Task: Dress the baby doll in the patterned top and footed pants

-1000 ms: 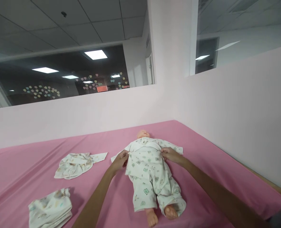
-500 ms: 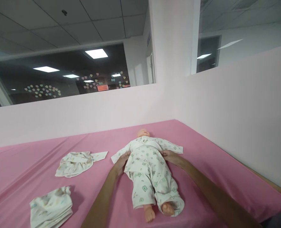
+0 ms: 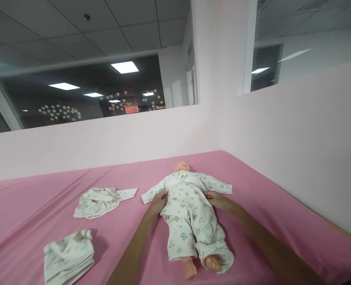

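A baby doll (image 3: pixel 182 166) lies on its back, its head toward the wall and its bare feet toward me. It wears a white patterned baby top (image 3: pixel 211 183) with the sleeves spread out. White printed baby trousers (image 3: pixel 181 233) cover its belly and legs; one foot is partly inside the wide right-hand cuff. My left hand (image 3: pixel 158 202) is closed on the trousers at the left side of the waist. On the opposite side my right hand (image 3: pixel 217 199) pinches the waist edge of the trousers. The fingertips of both hands are partly hidden by cloth.
A pink sheet (image 3: pixel 116 237) covers the table. To the left lie a crumpled white baby garment (image 3: pixel 96 203) and, nearer me, a folded white printed cloth (image 3: pixel 69 257). White walls (image 3: pixel 151 132) with windows rise behind and to the right.
The whole view has shifted slightly, so things appear a little further right. Both hands stay at the trousers' waist, with my right hand slightly lower.
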Motion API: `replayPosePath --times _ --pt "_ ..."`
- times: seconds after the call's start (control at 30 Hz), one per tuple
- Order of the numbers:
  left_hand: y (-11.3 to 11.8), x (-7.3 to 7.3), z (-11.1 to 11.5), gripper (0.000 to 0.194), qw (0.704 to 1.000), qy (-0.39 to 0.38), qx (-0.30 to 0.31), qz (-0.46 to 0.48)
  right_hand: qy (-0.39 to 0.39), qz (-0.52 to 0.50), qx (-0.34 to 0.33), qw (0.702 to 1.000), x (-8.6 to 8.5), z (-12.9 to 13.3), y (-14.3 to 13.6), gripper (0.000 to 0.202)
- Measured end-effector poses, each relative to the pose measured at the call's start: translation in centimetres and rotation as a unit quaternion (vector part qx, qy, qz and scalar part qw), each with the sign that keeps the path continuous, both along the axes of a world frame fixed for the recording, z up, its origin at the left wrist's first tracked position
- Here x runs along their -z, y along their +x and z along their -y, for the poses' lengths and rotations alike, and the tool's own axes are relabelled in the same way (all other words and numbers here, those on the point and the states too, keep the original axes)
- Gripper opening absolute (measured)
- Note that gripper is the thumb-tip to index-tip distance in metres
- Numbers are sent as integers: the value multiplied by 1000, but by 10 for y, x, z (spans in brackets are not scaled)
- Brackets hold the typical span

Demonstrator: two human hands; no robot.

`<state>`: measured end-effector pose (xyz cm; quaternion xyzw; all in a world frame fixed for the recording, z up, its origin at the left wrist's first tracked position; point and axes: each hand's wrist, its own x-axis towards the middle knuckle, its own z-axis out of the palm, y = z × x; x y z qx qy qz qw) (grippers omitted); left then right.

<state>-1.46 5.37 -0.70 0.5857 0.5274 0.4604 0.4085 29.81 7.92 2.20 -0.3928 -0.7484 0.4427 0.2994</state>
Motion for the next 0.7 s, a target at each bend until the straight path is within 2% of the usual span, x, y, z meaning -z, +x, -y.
replayPosePath --times 0.07,0.17,0.23,0.33,0.4,0.57,0.7 --pt "2 0 -1 21 998 34 -26 -49 -25 4 -33 999 0 0 3 23" --pt "8 3 -6 18 988 73 -85 -102 -4 23 -22 999 3 -2 2 22" --pt "12 6 -8 17 983 82 -116 -118 56 58 30 996 7 -7 -1 17" --pt "18 11 -9 16 976 84 -151 -134 144 113 141 973 15 -18 -11 18" --pt "19 14 -9 13 973 76 -172 -132 166 122 172 963 19 -23 -17 20" --pt "16 13 -15 8 978 34 -203 -40 174 67 129 974 29 -25 -26 22" --pt "19 8 -28 17 982 -28 -149 112 106 -34 108 988 35 -25 -25 18"
